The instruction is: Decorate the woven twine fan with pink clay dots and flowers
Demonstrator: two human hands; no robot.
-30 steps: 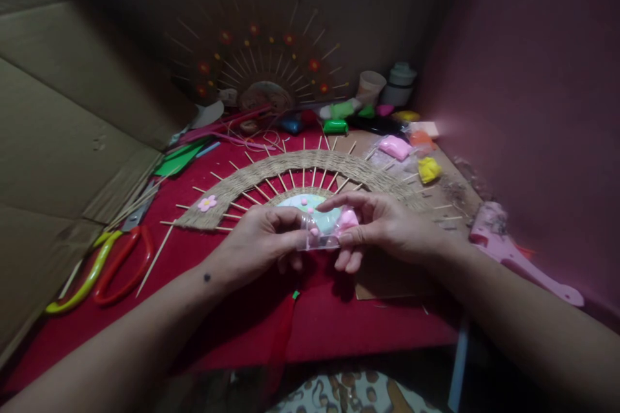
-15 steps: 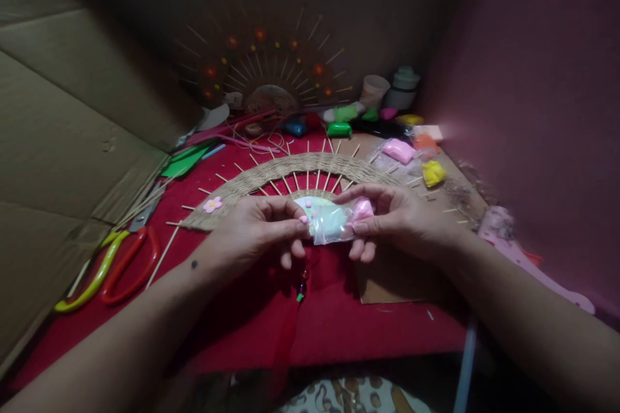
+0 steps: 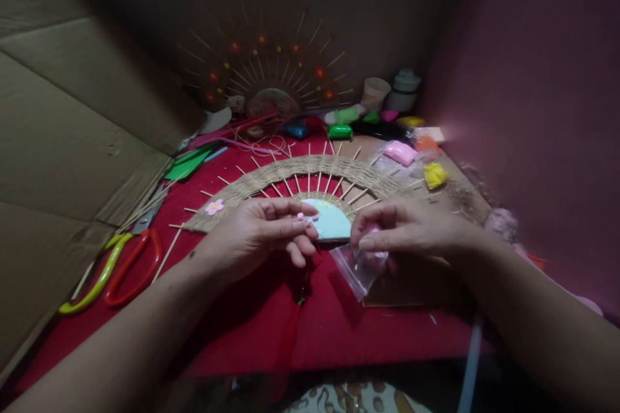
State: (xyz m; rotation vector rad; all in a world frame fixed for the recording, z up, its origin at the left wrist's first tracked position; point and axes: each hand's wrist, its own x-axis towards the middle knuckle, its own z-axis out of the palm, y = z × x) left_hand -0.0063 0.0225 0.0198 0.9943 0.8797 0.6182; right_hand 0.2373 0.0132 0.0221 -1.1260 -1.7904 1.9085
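My right hand [image 3: 411, 227] grips a small clear plastic bag [image 3: 355, 271] with pink clay in it. The bag's free end hangs down toward my left. Across from it, my left hand [image 3: 264, 229] has thumb and forefinger closed around small bits of pink clay [image 3: 301, 216]. Behind both hands lies a woven fan [image 3: 285, 171] with thin sticks poking out along its arc. A light blue half-round piece [image 3: 333, 219] forms its centre, partly hidden by my left fingers. A pink clay flower [image 3: 214, 207] with a yellow middle sits at the fan's left end.
Scissors [image 3: 133, 268] with red and yellow handles lie at the left by a cardboard wall [image 3: 72, 129]. Packets of pink clay [image 3: 400, 153] and yellow clay [image 3: 436, 175] rest at the right. At the back stand a decorated fan [image 3: 271, 71], a cup [image 3: 376, 91] and a bottle [image 3: 404, 89].
My right hand has drawn the plastic bag rightward, away from my left fingers, and the bag now hangs downward. More of the light blue piece shows. My left hand has barely moved.
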